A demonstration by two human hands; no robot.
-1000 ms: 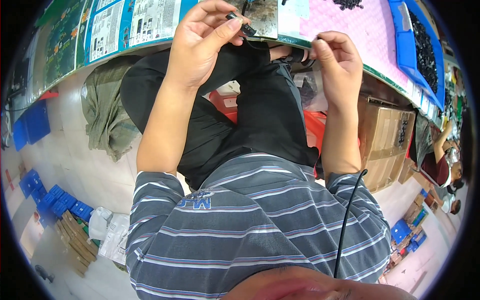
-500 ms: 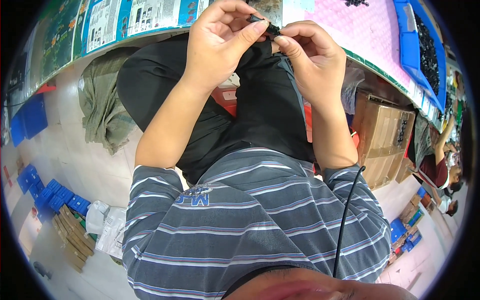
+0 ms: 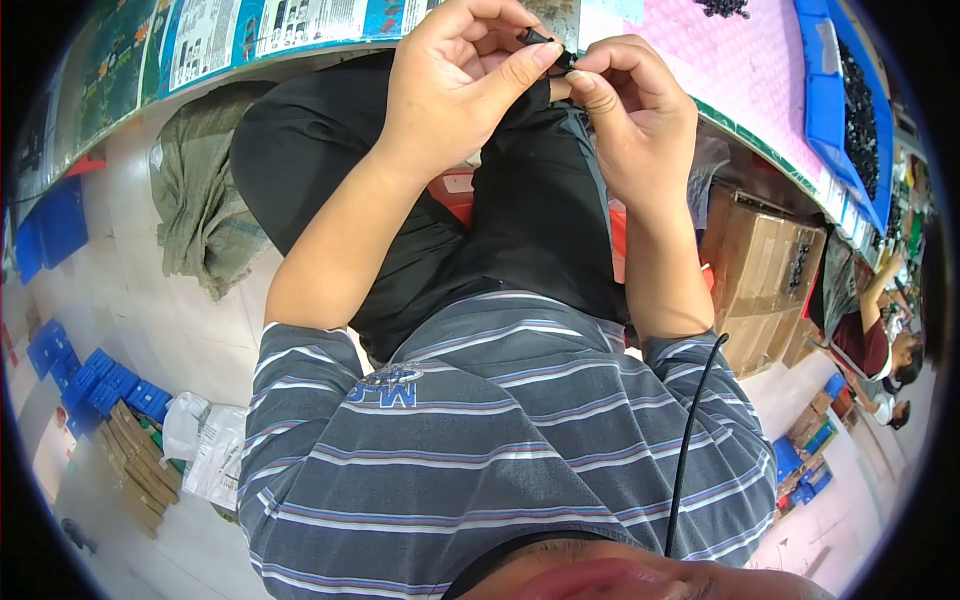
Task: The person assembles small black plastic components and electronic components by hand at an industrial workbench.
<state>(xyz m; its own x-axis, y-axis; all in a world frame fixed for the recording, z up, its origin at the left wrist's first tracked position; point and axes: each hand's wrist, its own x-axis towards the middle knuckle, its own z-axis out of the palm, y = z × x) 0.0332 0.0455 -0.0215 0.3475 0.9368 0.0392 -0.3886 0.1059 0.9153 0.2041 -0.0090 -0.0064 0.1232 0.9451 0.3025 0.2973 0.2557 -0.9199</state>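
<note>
My left hand pinches a small black cylindrical part between thumb and fingers, just above the near edge of the bench. Close beside it, my right hand has its thumb and forefinger pressed together at the right end of the same black piece. A tiny dark bit shows between the two thumbs; whether it is a separate part I cannot tell. Both hands are held over my lap, fingertips almost touching.
A pink bubble sheet covers the bench on the right, with a little heap of black parts. Beyond stands a blue bin of black pieces. Cardboard boxes sit below the bench; other people work at far right.
Both hands and the black part have shifted slightly to the right in the picture. The two hands have drawn a little closer together, and the grip looks the same.
</note>
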